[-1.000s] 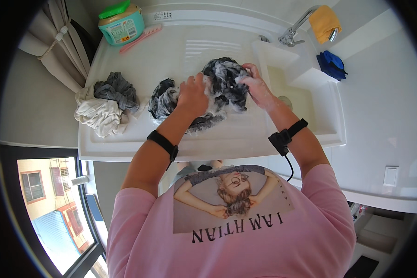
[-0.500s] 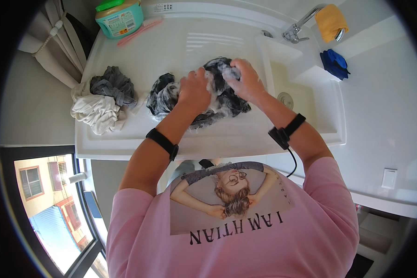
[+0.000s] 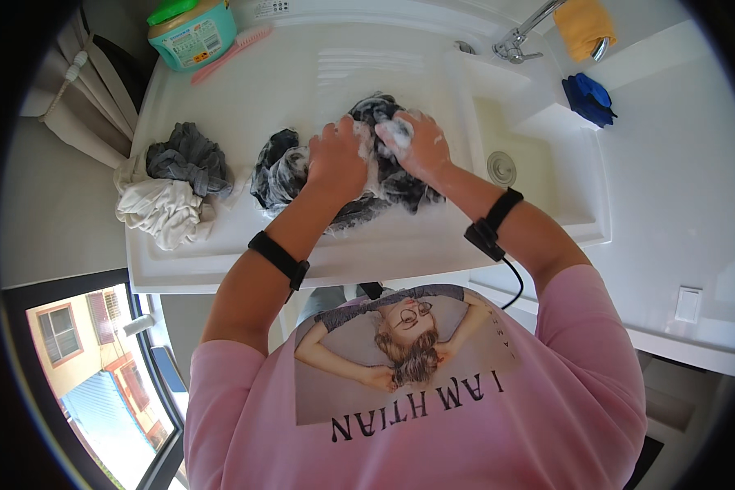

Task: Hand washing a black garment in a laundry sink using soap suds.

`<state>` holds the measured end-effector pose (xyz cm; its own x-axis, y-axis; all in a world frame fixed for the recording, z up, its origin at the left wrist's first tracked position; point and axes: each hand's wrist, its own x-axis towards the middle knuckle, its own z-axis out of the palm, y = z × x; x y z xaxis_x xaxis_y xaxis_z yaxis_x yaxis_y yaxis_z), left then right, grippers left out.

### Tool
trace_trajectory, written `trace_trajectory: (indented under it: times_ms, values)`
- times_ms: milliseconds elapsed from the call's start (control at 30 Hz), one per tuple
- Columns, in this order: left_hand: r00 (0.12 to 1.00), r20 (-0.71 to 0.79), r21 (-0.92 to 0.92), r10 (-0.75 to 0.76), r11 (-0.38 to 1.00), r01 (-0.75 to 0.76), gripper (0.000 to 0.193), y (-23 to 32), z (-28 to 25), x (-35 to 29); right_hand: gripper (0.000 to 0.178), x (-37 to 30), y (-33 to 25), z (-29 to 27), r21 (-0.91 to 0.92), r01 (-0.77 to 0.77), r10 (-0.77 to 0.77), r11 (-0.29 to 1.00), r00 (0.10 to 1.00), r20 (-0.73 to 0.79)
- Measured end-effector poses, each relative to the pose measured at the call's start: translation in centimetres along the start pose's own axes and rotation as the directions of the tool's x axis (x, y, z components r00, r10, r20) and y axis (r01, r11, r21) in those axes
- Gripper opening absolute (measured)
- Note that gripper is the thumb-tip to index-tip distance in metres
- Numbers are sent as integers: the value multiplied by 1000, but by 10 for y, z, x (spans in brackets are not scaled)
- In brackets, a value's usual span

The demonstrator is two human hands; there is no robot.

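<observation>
A wet dark garment (image 3: 282, 171), streaked with white suds, lies bunched on the white washboard counter (image 3: 294, 82). Its exact kind is hidden by the folds. My left hand (image 3: 337, 157) is closed on the middle of the cloth, fingers curled into it. Close beside it on the right, my right hand (image 3: 416, 147) grips the same garment, with thick foam over its thumb and fingers. Both hands nearly meet over a raised fold. Left of the garment sit a crumpled grey cloth (image 3: 189, 159) and a white cloth (image 3: 159, 208), touching each other.
A teal tub with a green lid (image 3: 192, 37) and a pink brush (image 3: 230, 55) stand at the back left. To the right is a sink basin (image 3: 539, 155) with a drain. A faucet (image 3: 514, 46), an orange cloth (image 3: 584, 31) and a blue cloth (image 3: 590, 100) are beyond it.
My right hand has moved left and slightly down, nearer to my left hand, drawing the garment's fold inward. The whole view has shifted slightly.
</observation>
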<state>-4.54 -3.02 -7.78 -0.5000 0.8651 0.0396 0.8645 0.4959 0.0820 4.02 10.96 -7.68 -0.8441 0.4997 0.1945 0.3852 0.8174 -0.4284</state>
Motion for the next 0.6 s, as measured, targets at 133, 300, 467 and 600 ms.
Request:
trace_trajectory:
  times_ms: [133, 300, 467, 600]
  values:
    - [995, 90, 66, 33, 997, -39, 35, 3, -11, -6, 41, -51, 1, -12, 4, 225, -225, 974, 974, -5]
    - [996, 20, 83, 82, 993, -84, 33, 9, -6, 1, 34, 40, 19, -13, -273, 140, -79, 952, 972, 223]
    - [990, 124, 55, 67, 996, -74, 48, 7, -10, 0, 33, 44, 18, -4, -355, 167, -114, 920, 979, 167]
    - [998, 29, 75, 58, 995, -60, 39, 1, -6, 2, 28, 38, 11, -24, -46, 214, -217, 976, 973, -77]
